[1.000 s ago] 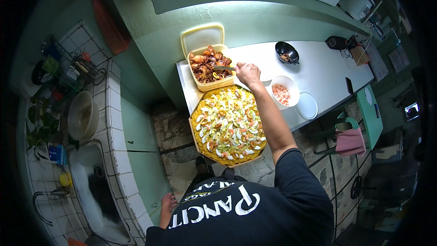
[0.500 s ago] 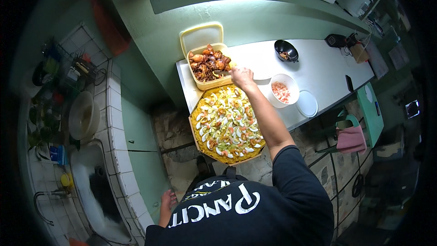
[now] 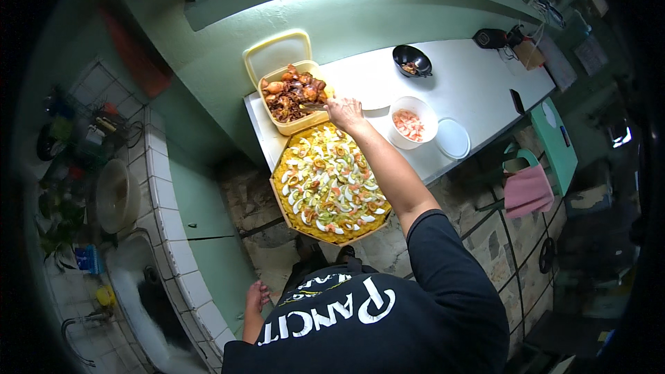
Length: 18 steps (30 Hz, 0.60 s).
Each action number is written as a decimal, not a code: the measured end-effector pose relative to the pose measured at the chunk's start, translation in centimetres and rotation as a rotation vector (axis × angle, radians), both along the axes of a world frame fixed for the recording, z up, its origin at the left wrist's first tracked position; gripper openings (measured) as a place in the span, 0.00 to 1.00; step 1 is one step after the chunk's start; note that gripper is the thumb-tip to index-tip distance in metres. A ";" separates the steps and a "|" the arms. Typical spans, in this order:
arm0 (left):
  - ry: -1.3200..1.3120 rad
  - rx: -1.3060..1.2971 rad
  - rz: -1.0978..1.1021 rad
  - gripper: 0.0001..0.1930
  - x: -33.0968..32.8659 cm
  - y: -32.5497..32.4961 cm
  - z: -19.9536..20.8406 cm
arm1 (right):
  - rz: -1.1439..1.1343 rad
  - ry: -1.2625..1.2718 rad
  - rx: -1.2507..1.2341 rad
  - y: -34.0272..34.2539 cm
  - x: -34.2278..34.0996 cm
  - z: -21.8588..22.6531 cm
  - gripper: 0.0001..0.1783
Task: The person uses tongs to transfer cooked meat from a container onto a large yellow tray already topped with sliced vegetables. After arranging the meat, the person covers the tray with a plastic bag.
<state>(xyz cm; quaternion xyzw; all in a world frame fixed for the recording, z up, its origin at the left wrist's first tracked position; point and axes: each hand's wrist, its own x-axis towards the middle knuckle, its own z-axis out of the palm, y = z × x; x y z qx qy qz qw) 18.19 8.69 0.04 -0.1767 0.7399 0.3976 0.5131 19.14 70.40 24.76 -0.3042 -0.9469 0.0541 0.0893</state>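
My right hand (image 3: 344, 112) is closed on the handle of a metal utensil (image 3: 313, 107). The utensil's far end lies in dark brown fried food with orange pieces (image 3: 294, 91), inside a yellow plastic container (image 3: 296, 125). Just below my right forearm sits an eight-sided tray (image 3: 281, 202) of yellow food, topped with boiled egg slices, green bits and pinkish pieces (image 3: 332, 180). It overhangs the table's near edge. My left hand (image 3: 258, 296) hangs low beside my body, fingers loosely apart and holding nothing.
On the white table (image 3: 478, 97) stand a white tub (image 3: 397, 135) of pinkish pieces, its pale lid (image 3: 453, 138), a black bowl (image 3: 413, 61) and a phone (image 3: 517, 102). The container's lid (image 3: 278, 52) leans on the wall. A tiled sink counter (image 3: 173, 232) runs along the left.
The view has shifted, so the table and tray appear further left. My right hand still grips the utensil over the container. My left hand's fingers look more curled than before.
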 end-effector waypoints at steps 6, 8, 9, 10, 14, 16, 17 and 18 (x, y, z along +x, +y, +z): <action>0.006 0.011 0.099 0.19 0.1 0.7 1.1 | -0.010 0.000 -0.031 1.5 0.4 0.2 0.15; -0.002 -0.023 0.070 0.19 0.8 0.1 0.9 | -0.059 0.018 -0.025 1.3 2.6 1.6 0.18; -0.019 -0.045 0.050 0.19 1.3 -0.3 0.7 | -0.038 0.071 -0.016 0.4 4.3 3.2 0.17; -0.038 -0.066 0.046 0.19 2.0 -1.8 0.0 | -0.006 0.125 -0.011 -1.2 5.9 5.0 0.16; -0.128 -0.106 0.031 0.19 3.5 -6.0 -4.2 | 0.094 0.310 0.081 -4.7 16.7 6.2 0.06; -0.140 -0.085 0.002 0.19 3.4 -6.4 -5.3 | 0.091 0.234 0.228 -7.0 22.3 5.6 0.06; -0.137 -0.085 -0.051 0.18 3.1 -6.2 -5.4 | 0.078 0.198 0.254 -8.0 24.9 4.9 0.08; -0.092 -0.109 -0.191 0.18 2.4 -5.7 -5.0 | 0.061 0.159 0.279 -9.0 26.9 4.1 0.10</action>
